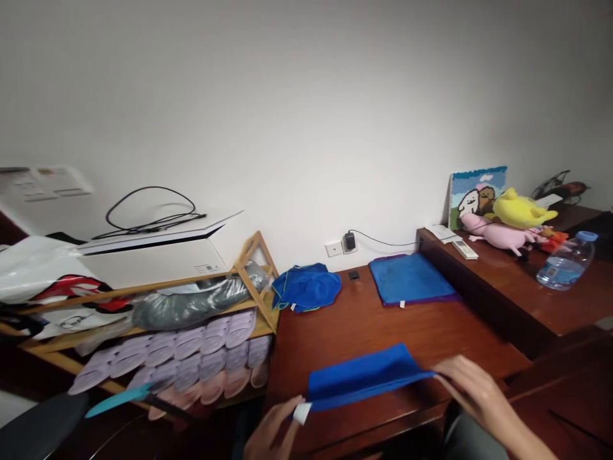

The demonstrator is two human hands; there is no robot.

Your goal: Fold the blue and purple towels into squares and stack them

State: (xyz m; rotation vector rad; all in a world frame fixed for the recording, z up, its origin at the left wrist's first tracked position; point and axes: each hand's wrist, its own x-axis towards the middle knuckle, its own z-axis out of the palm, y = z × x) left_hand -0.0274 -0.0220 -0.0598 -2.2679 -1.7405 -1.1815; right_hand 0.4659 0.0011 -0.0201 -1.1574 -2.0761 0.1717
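Note:
Stretched between my hands at the front of the wooden desk is a blue cloth point(359, 381), its near edge lifted and its far part lying on the desktop. My left hand point(275, 429) pinches the left corner, beside a white tag. On the right, my right hand point(474, 388) grips the other near corner between thumb and fingers. Behind it, a crumpled pile of blue cloths point(309, 287) with a greenish edge sits at the back left. A flat stack of blue and purple cloths point(412, 279) lies at the back right.
Left of the desk point(349, 332) stands a wooden rack point(261, 326) of lilac and pink slippers, with a white box point(158, 262) on top. A raised desk section point(531, 281) at right holds plush toys point(502, 235), a remote point(465, 249) and a water bottle point(567, 265).

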